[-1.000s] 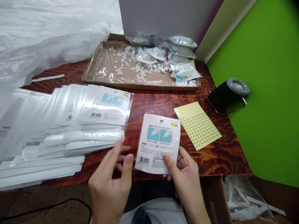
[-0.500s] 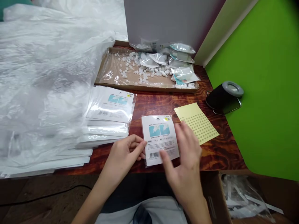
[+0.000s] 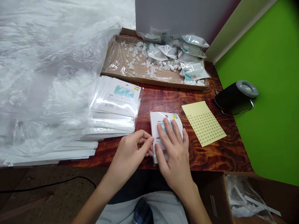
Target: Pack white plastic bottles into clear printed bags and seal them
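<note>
Small hand-packing workspace. A wood-grain tabletop (image 3: 210,155) carries stacked barcoded retail packets (image 3: 116,99), with a far cardboard tray (image 3: 154,81) of loose white plastic parts (image 3: 140,59) and a right-hand sheet of small stickers (image 3: 203,123); a cardboard box (image 3: 217,199) stands near right.

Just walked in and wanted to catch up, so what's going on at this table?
A person sits at a wooden table with a printed card packet. The right hand lies flat on it, and the left hand is at its left edge. A stack of similar packets lies to the left, and a yellow dot sticker sheet to the right.
</note>
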Motion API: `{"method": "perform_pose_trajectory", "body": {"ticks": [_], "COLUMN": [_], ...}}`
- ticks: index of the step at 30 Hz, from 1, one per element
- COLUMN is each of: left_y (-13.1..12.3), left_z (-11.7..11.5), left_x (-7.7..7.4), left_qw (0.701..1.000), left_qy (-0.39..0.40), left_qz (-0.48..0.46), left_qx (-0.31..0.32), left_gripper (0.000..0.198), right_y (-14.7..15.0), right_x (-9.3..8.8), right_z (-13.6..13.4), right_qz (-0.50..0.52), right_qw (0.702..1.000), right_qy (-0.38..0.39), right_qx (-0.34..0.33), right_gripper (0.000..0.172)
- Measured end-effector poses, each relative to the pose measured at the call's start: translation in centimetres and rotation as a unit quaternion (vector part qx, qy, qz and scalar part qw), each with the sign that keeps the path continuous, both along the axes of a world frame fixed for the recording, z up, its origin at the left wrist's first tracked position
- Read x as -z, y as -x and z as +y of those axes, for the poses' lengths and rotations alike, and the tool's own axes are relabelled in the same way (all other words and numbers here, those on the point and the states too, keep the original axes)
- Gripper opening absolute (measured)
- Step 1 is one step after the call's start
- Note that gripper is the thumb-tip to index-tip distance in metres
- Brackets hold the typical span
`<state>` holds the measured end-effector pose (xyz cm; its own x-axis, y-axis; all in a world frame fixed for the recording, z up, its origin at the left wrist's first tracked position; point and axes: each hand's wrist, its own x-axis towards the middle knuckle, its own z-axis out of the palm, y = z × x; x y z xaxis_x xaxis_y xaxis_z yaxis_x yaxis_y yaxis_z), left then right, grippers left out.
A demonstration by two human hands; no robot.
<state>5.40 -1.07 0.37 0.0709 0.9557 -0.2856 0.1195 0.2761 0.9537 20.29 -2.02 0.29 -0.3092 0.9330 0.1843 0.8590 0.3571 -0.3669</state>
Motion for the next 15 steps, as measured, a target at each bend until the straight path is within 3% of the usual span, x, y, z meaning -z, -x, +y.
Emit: {"method": "perform_pose_trajectory", "body": {"ticks": [9, 15], "left_y": [-0.3, 0.0], "left_z": [0.1, -1.0], "left_x": [0.1, 0.2], "left_qw": [1.0, 0.989], "left_qy": [-0.006, -0.083], "left_qz": [0.012, 0.103], "left_qx": [-0.022, -0.059], "left_gripper": [0.017, 0.026], "right_y": [-0.5, 0.7], "right_x": [0.3, 0.2], "right_z": [0.2, 0.0], "right_qz": [0.003, -0.006], "right_qw": [1.0, 0.999], "right_qy": [0.004, -0.008], "right_qx": [-0.02, 0.05], "right_gripper": [0.048, 0.046]}}
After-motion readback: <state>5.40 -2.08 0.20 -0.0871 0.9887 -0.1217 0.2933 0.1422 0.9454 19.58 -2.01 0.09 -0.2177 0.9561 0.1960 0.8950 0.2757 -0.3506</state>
